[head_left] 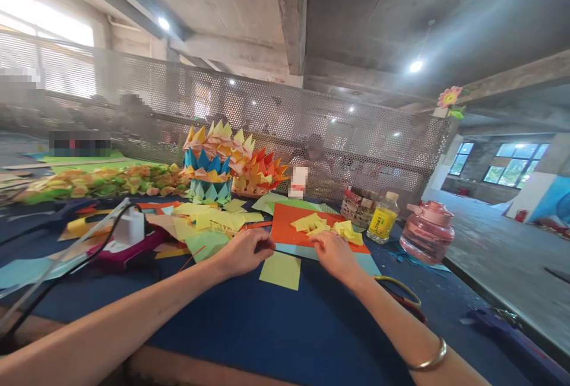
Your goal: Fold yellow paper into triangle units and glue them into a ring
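paper square [280, 271], pale yellow, is lying flat on the dark blue bench [267, 329], pretty much between the two hands and a bit on the near side of them. left hand [244, 250] is up by its far left corner, fingers curled with the thumb and tips close together, but honestly can't tell if they're pinching anything. right hand [336, 253] is palm down over the near part of an orange sheet [281, 222], fingers bent, tips right by some yellow folded bits [306, 222]. can't make out whether it's gripping one of those or just resting there. there's a bracelet [434, 357] on that arm too.

a light blue sheet [369, 263] pokes out from under the orange one. off to the right there's a basket [356, 211], then a yellow-label bottle [382, 220], then a chunky pink jug [428, 233] near the bench edge, with blue scraps [412, 255] lying around just below those two.

over on the left it's a proper mess: loose yellow paper [209, 220], a purple power strip [127, 249] with a white plug [129, 228] in it, and a long heap of small folded pieces [111, 181] further back. spiky paper crowns [207, 166] are standing behind the yellow paper, in front of a mesh screen [267, 110].
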The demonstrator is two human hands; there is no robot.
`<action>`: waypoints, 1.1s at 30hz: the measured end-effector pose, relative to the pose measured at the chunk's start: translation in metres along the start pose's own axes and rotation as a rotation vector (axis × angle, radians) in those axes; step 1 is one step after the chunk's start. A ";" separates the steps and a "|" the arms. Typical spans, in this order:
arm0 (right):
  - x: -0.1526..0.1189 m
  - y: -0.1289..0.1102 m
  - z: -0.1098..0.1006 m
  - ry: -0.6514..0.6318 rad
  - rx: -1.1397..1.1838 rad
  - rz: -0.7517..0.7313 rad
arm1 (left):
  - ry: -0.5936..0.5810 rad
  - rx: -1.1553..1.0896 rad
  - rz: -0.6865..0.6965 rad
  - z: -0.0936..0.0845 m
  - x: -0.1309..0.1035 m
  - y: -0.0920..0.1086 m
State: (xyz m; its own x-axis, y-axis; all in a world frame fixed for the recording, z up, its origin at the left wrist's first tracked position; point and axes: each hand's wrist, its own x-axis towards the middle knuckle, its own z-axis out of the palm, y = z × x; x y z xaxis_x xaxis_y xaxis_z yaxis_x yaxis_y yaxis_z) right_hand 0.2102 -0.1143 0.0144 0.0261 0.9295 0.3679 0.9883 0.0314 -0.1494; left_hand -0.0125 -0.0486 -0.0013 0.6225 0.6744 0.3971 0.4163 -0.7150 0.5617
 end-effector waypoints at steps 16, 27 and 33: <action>-0.013 -0.031 0.004 -0.158 0.301 -0.080 | -0.034 0.000 0.011 0.002 -0.001 0.001; -0.012 -0.036 0.009 -0.090 0.779 -0.036 | -0.158 -0.728 -0.235 0.009 0.009 -0.013; -0.009 -0.034 0.010 0.026 0.702 -0.101 | -0.179 -0.835 -0.253 0.002 0.005 -0.002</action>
State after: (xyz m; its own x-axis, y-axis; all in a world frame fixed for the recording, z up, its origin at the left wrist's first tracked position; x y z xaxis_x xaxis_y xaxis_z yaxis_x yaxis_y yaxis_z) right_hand 0.1753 -0.1199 0.0068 -0.0489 0.9007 0.4316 0.6560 0.3548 -0.6662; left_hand -0.0090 -0.0447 -0.0017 0.7006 0.7051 0.1092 -0.0199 -0.1337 0.9908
